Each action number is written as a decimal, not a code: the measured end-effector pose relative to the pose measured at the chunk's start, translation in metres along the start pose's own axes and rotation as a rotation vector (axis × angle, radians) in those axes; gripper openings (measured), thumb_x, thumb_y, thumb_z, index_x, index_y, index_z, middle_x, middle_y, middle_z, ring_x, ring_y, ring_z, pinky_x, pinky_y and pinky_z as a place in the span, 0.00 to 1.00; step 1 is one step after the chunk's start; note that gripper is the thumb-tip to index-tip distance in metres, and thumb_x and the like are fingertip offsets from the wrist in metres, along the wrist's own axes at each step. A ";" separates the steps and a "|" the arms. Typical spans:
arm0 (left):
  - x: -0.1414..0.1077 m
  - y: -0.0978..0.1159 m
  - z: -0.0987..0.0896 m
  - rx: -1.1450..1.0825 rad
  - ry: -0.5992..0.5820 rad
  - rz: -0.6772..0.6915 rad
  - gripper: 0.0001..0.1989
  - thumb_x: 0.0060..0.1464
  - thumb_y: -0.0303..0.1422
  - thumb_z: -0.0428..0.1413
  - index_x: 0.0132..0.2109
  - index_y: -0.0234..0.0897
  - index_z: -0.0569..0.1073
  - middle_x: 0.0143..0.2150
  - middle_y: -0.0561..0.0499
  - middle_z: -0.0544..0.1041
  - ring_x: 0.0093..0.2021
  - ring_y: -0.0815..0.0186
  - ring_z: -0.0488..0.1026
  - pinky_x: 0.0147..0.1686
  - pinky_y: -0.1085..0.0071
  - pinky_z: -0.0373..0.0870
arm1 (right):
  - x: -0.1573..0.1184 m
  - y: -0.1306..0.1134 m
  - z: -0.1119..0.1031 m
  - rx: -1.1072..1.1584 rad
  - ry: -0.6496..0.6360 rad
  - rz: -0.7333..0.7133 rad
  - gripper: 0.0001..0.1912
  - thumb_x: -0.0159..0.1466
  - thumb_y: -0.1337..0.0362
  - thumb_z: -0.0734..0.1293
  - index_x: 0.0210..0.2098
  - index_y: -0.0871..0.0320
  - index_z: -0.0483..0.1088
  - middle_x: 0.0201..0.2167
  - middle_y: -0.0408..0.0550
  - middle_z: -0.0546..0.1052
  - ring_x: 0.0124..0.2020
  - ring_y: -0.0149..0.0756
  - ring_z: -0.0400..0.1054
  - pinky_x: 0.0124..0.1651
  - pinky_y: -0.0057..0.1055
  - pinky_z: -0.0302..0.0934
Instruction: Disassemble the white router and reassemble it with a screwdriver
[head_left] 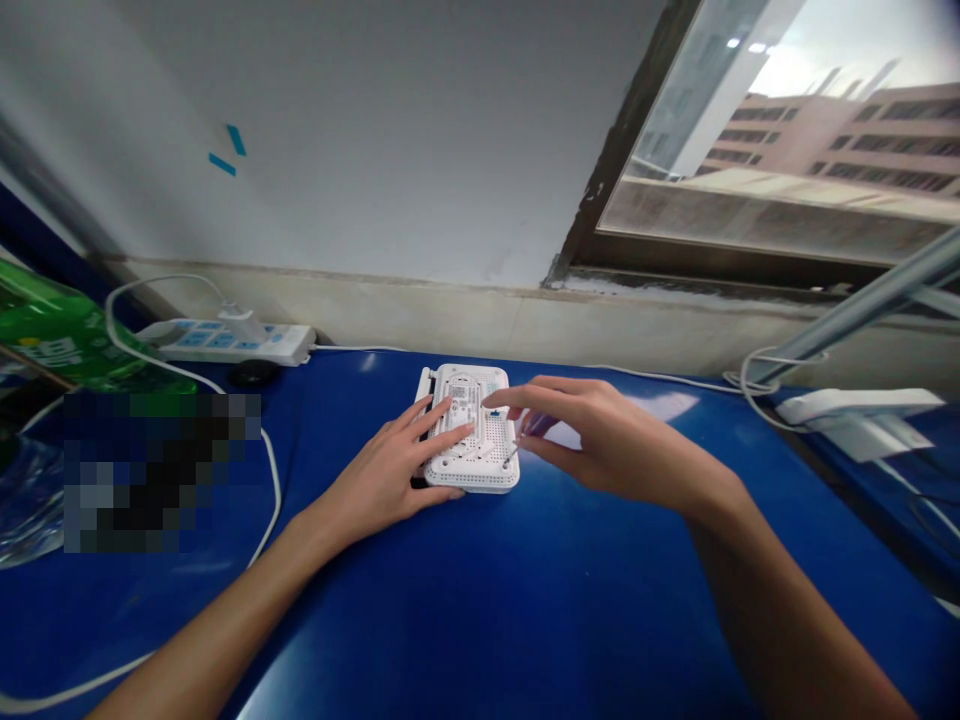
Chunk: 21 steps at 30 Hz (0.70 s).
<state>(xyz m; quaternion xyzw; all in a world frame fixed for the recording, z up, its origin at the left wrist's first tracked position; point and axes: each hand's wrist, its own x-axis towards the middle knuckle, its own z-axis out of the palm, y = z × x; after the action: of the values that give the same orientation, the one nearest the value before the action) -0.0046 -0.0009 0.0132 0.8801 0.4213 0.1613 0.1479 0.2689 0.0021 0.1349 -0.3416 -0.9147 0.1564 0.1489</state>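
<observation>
Bracing white router (489,447): underside up, flat on surface (570,590), centre of dial; L hand (391,465) at 8 o'clock, grip wide, fingers spread over casing, thumb along nr edge.
R hand (607,435): at 3 o'clock, index out over casing, thumb by R edge; grip fairly narrow, slim rod (511,457) at thumb tip, poss. a tool; can't tell if firmly pinched.
Rod: slanting to router's corner, approx. 5 o'clock; tip too small to read. Best kept square to casing, w/ light, even pressure, no skidding.
L fingers: keep flat & out of rod's path; spread load, avoid rocking.
Antenna (424,388): along L edge, approx. 10 o'clock; don't lean on it.
Gloss: blue surface, glare patches, prob. slippery, so worth a firm L hold.
Power strip (289,347): 10 o'clock, w/ white plug (244,322); black object (255,373) just in front, too blurry to ID.
Green bottle (67,335): 9–10 o'clock, far L; white cable (275,480) looping btwn it & L hand.
White device (862,405): 3 o'clock, nr metal pole (840,305).
Wall (412,130): 12 o'clock, pale, two blue tape strips (236,140) at 11.
Window (667,215): 1–2 o'clock, dark frame, bldgs outside.
</observation>
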 end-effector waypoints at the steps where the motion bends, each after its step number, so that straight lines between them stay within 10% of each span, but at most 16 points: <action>1: 0.000 -0.001 -0.002 -0.007 -0.013 0.003 0.38 0.59 0.50 0.61 0.72 0.59 0.56 0.77 0.53 0.48 0.75 0.47 0.47 0.67 0.42 0.56 | -0.001 0.001 -0.003 0.010 0.015 0.001 0.25 0.68 0.72 0.66 0.63 0.52 0.67 0.49 0.52 0.78 0.44 0.37 0.76 0.42 0.30 0.69; 8: 0.011 0.015 -0.015 -0.036 0.072 0.025 0.34 0.54 0.54 0.63 0.66 0.52 0.69 0.71 0.49 0.64 0.75 0.43 0.44 0.68 0.36 0.51 | -0.018 0.016 -0.005 0.249 0.217 0.095 0.20 0.66 0.68 0.70 0.58 0.53 0.71 0.46 0.49 0.79 0.39 0.34 0.77 0.43 0.30 0.74; 14: 0.060 0.060 -0.007 -0.232 0.155 0.156 0.15 0.60 0.39 0.63 0.53 0.43 0.79 0.51 0.50 0.82 0.65 0.52 0.64 0.64 0.52 0.64 | -0.046 0.041 0.017 0.563 0.459 0.169 0.21 0.64 0.64 0.73 0.55 0.54 0.71 0.43 0.48 0.79 0.39 0.38 0.78 0.43 0.33 0.76; 21: 0.113 0.076 0.017 -0.088 0.048 0.292 0.04 0.61 0.31 0.62 0.38 0.37 0.82 0.36 0.47 0.82 0.50 0.54 0.72 0.50 0.58 0.71 | -0.087 0.089 0.036 0.595 0.609 0.309 0.22 0.61 0.61 0.75 0.54 0.53 0.71 0.43 0.47 0.78 0.38 0.38 0.79 0.41 0.32 0.75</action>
<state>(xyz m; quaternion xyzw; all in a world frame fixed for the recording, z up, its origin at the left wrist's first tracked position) 0.1222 0.0403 0.0457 0.9207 0.2846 0.2204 0.1509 0.3696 0.0014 0.0531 -0.4469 -0.6827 0.3253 0.4779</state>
